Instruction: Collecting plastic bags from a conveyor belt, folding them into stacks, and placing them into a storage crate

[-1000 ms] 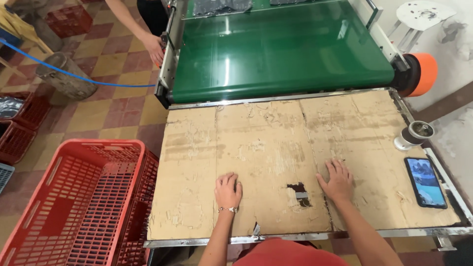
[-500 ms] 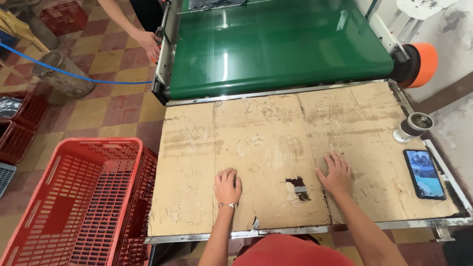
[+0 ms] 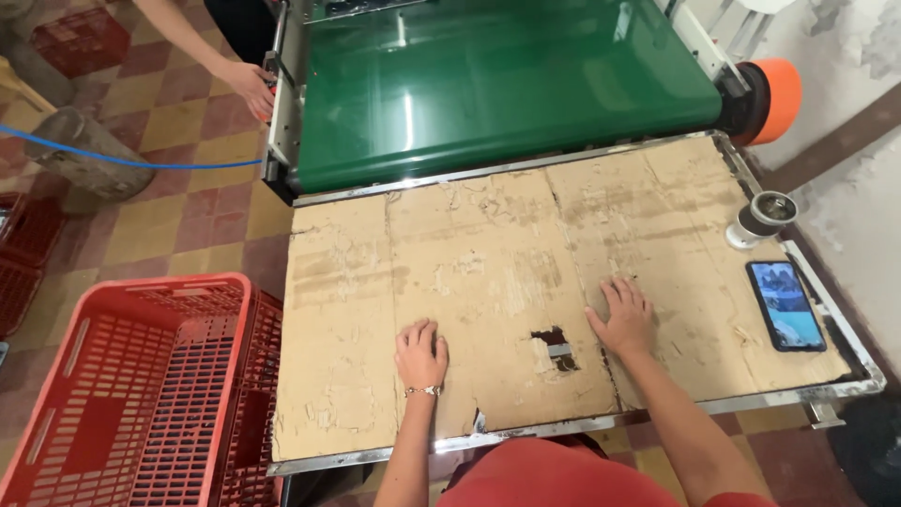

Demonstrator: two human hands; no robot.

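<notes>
Cardboard sheet under left hand and right hand, both flat, open, empty

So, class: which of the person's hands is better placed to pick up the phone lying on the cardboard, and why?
Right. The right hand lies flat on the cardboard on the phone's side; the left hand rests farther away, beyond the torn hole.

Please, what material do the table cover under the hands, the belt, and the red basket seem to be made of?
Cover: worn brown cardboard, matte, with peeled patches and a torn hole.
Belt: green, smooth and glossy, probably rubber or plastic; it reflects light.
Basket: red moulded plastic, with lattice walls.
Both hands, left and right, lie flat on the cover.
</notes>
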